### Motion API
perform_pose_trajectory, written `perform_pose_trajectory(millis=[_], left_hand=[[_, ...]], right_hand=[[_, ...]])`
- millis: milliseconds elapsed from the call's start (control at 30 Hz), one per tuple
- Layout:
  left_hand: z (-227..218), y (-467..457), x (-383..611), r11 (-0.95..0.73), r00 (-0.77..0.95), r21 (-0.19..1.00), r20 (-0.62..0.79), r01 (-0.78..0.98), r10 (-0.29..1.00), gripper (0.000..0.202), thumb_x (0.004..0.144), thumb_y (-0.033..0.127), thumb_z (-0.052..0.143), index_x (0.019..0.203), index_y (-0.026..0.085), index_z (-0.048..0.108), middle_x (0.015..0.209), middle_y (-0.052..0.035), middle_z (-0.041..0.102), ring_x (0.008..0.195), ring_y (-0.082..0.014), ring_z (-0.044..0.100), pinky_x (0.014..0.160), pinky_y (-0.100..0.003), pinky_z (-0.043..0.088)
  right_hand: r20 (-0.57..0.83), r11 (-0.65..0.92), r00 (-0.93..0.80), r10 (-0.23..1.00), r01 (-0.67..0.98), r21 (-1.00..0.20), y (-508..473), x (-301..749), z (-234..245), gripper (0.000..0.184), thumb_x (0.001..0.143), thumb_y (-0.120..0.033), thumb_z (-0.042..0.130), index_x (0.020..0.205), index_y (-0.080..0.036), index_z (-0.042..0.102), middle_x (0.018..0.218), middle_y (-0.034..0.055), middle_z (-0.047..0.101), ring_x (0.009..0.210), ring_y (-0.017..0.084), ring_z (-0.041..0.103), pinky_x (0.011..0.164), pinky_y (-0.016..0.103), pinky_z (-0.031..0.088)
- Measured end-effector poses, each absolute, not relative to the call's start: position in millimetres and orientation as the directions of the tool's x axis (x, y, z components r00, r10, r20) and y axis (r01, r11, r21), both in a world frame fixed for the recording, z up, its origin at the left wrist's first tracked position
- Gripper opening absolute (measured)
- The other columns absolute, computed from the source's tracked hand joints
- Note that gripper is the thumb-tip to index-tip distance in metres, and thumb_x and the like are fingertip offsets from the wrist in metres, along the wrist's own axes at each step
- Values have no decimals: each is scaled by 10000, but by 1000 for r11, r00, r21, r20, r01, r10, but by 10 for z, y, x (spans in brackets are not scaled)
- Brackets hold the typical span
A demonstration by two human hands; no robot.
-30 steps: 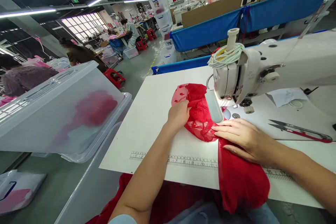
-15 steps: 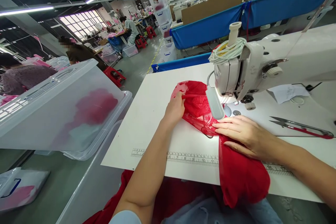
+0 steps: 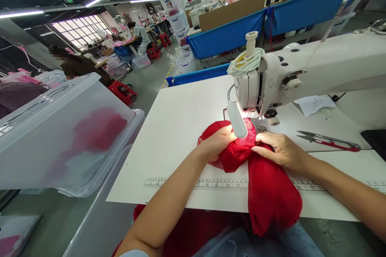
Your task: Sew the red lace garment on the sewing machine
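A piece of sheer red lace fabric (image 3: 235, 156) lies bunched in front of the sewing machine (image 3: 250, 88), and its lower part hangs over the table's front edge. My left hand (image 3: 217, 142) grips the bunched cloth from the left, its fingertips partly hidden behind the pale machine lamp (image 3: 237, 119). On the other side, my right hand (image 3: 276, 150) pinches the fabric between thumb and fingers, just before the needle area. The lamp lights the lace between both hands. Whether the cloth lies under the presser foot cannot be made out.
Thread snips (image 3: 328, 140) with a red handle lie right of my right hand. A printed ruler (image 3: 211, 184) runs along the white table (image 3: 177, 116). Left of the table stands a translucent plastic box (image 3: 69, 128). Co-workers sit at other machines farther back.
My left hand has moved right and nearer me, gathering the stretched fabric into a bunch. My right hand has gone from lying flat on the cloth to pinching it. The view has shifted slightly.
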State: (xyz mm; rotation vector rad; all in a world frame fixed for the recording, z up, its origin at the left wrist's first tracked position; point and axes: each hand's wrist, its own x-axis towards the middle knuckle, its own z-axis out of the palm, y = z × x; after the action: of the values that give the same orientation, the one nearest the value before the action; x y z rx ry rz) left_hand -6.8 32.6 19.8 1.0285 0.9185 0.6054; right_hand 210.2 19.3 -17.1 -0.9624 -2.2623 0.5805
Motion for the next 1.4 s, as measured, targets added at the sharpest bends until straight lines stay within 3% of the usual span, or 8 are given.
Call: perform_pose_trajectory(millis=[133,267,400,700,1000,1400], left_hand=[[230,339,-49,454,528,882,-326,-129,784,299,689,311,849,850,147,658,821,-51,680,725,-154,611,647,-255,470],[203,366,-60,419,376,865,-303,-277,875,287,683,264,858,810,142,632,780,-20,668,652,-104,578,606,-213,448],[169,355,-58,390,276,833,-298,-391,914,237,752,289,820,804,154,632,747,6,659,644,-102,587,624,-211,474],[167,311,-58,369,314,812,-242,-453,918,276,795,362,819,769,164,630,691,29,638,622,-101,576,652,-224,467],[188,311,-42,320,287,842,-207,-434,935,369,820,506,784,916,158,706,829,-27,721,902,-200,682,883,-304,503],[188,365,-99,389,333,834,-265,-393,905,447,752,517,831,943,138,692,872,-61,723,932,-233,686,901,-342,519]], right_hand=[[256,449,-436,863,427,-785,196,2134,-162,375,1001,-488,430,744,-235,531,644,-27,522,587,143,478,549,272,413],[202,349,-368,907,394,-850,192,2169,-163,415,981,-545,443,705,-236,466,623,-38,427,563,132,382,518,266,348],[200,360,-400,895,382,-851,191,2178,-169,421,990,-533,428,697,-234,475,652,-25,498,581,137,416,548,275,368],[233,408,-417,878,401,-820,185,2198,-274,388,1002,-523,424,754,-239,515,701,-13,564,654,155,516,609,284,411],[258,413,-371,892,440,-797,214,2197,-292,411,980,-567,437,739,-238,491,669,-23,508,606,140,447,579,260,385],[348,489,-363,864,440,-753,174,2182,-245,325,988,-445,426,732,-246,412,616,-49,413,537,124,358,526,258,327]])
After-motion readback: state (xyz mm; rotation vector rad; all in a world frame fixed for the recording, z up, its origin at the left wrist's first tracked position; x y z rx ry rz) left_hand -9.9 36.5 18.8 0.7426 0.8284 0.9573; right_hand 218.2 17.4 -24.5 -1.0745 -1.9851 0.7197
